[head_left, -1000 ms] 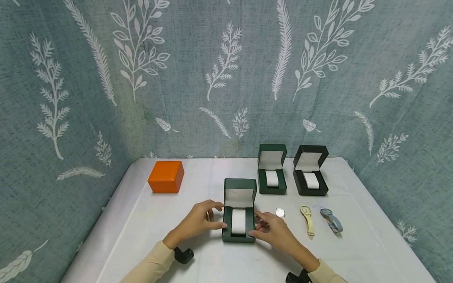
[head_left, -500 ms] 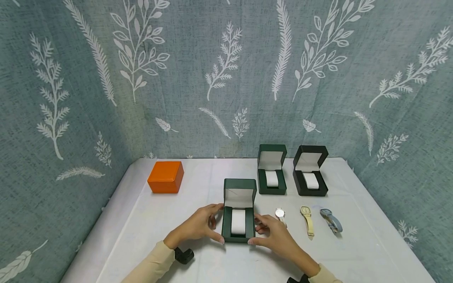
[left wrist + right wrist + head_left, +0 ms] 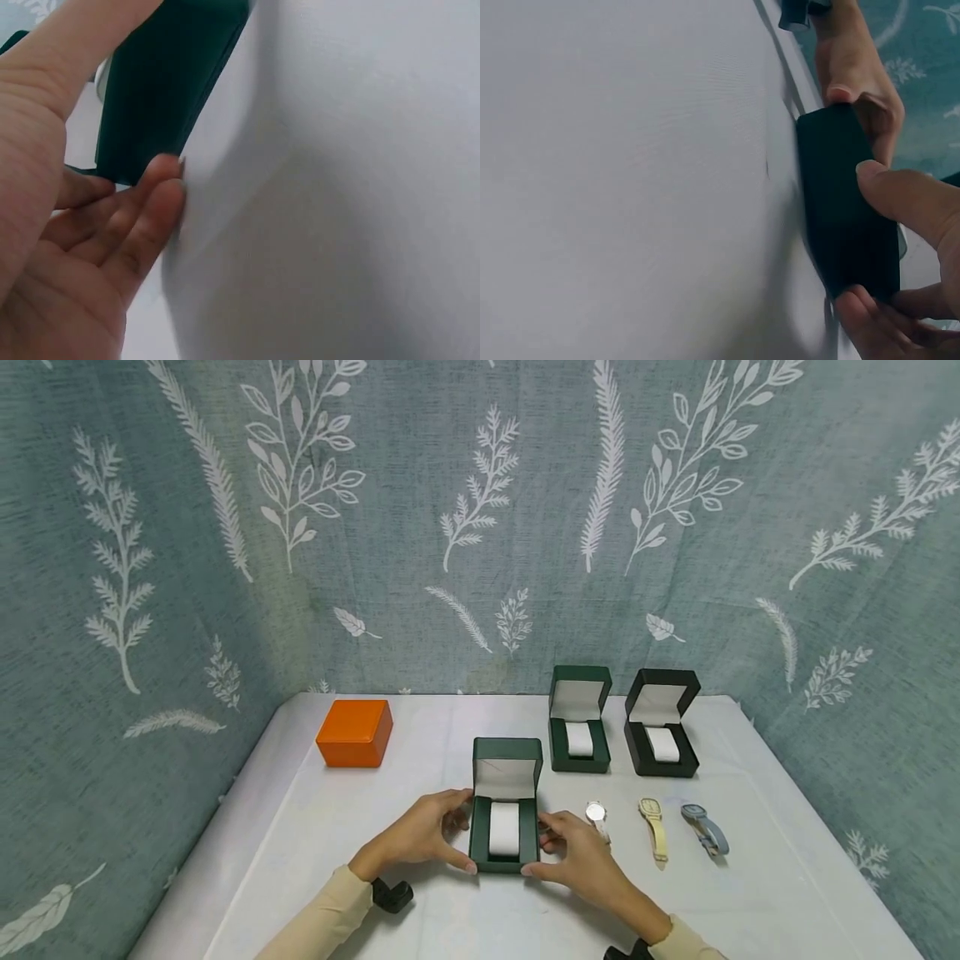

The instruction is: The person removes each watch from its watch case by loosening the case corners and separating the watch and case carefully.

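Note:
An open green watch box (image 3: 507,797) with a white cushion (image 3: 504,828) stands on the table in the middle of the head view. My left hand (image 3: 420,833) holds its left side, thumb at the front corner and fingers farther back. On the opposite side my right hand (image 3: 581,856) grips it likewise. The left wrist view shows the box's dark green side (image 3: 161,90) between thumb and fingers. In the right wrist view, both hands are at the box (image 3: 840,195). A watch with a white dial (image 3: 596,812) lies just beyond my right hand.
A yellow watch (image 3: 654,831) and a blue-grey watch (image 3: 705,829) lie to the right. Behind them stand another open green watch box (image 3: 558,747) and an open black one (image 3: 639,752), both with white cushions. A closed orange box (image 3: 354,732) sits at the back left.
My left thumb has slid down to the box's front left corner, and the right thumb has moved slightly toward the front. The box has barely moved.

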Available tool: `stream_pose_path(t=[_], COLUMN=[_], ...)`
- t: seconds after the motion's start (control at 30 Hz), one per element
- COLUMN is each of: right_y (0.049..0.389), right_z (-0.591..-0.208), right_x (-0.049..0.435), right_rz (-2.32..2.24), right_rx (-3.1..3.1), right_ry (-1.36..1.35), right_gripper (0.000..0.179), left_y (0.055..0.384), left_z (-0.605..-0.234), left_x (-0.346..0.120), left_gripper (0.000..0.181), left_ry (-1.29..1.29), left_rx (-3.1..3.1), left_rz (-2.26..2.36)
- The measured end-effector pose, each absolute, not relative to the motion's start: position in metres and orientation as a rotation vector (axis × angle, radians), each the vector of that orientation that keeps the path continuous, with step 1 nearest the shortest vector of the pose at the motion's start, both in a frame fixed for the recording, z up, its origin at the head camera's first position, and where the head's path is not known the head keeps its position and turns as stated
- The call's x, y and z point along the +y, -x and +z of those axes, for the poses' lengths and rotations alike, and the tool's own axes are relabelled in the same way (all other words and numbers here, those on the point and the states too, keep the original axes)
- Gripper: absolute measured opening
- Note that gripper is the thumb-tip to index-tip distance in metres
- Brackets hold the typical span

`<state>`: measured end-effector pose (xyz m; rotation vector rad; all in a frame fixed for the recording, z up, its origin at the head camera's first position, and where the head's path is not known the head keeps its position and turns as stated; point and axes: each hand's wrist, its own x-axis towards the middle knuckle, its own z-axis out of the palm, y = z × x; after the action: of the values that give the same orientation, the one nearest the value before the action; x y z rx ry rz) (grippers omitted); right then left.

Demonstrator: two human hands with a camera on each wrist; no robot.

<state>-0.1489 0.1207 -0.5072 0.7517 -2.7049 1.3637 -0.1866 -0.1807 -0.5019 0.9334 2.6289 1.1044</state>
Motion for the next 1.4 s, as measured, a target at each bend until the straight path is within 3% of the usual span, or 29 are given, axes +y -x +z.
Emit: stream_pose_path(t=[0.3, 0.83, 1.4], right_y=[0.166, 0.228, 0.275], right_z=[-0.495, -0.480, -0.488], right_x=[0.115, 0.106, 0.091], right_rz=[1.360, 1.435, 1.401], right_rx=[-2.685, -2.701, -2.833], right_ry=[-0.789, -0.817, -0.647], right_gripper=[0.078, 0.079, 0.079], left_y=[0.196, 0.252, 0.296], left_z=[-0.491, -0.475, -0.480], left_x=[-0.187, -0.197, -0.200], left_gripper=[0.115, 0.111, 0.114], left_ry=[-0.837, -0.804, -0.586], left_rx=[2.604, 2.515, 2.440], left_rz=[1.204, 1.288, 1.280])
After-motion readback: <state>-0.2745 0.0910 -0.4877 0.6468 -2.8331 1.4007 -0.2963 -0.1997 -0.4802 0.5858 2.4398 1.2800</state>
